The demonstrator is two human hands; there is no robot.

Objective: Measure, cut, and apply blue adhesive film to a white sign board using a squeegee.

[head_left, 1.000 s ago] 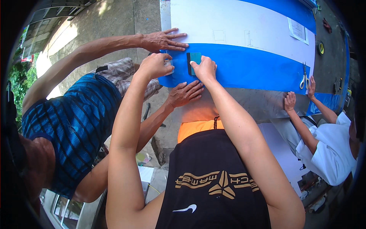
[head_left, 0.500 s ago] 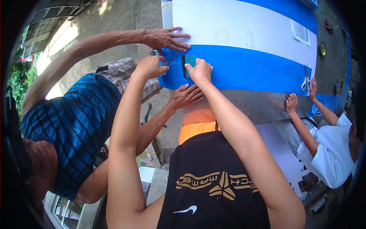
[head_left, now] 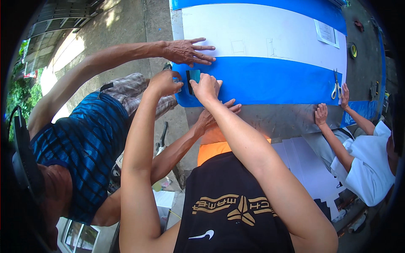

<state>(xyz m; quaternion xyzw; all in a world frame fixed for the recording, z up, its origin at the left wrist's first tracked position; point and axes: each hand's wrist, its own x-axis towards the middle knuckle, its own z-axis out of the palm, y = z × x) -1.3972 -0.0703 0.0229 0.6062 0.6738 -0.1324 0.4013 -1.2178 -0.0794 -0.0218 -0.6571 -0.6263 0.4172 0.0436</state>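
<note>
My right hand (head_left: 206, 89) grips a teal squeegee with a black edge (head_left: 195, 76) and presses it on the blue film (head_left: 270, 80) near its left end. Just left of it, my left hand (head_left: 165, 83) is closed with fingertips pinched at the film's left edge, on what looks like thin clear film. Beyond my hands, a co-worker's spread hand (head_left: 189, 51) lies across the border of the blue film and the white sheet (head_left: 291, 31). That person's other hand (head_left: 219, 113) is at the near table edge, partly behind my right forearm.
Scissors (head_left: 336, 86) lie on the film's right end, close to a second co-worker's hands (head_left: 322, 114). A tape roll (head_left: 353, 51) and a paper in a clear sleeve (head_left: 327, 33) are farther right. Large white sheets (head_left: 301, 168) are below the table edge.
My right hand and the squeegee have slid left along the blue film, closer to my left hand. The left co-worker's near hand has shifted right. The whole view has moved slightly.
</note>
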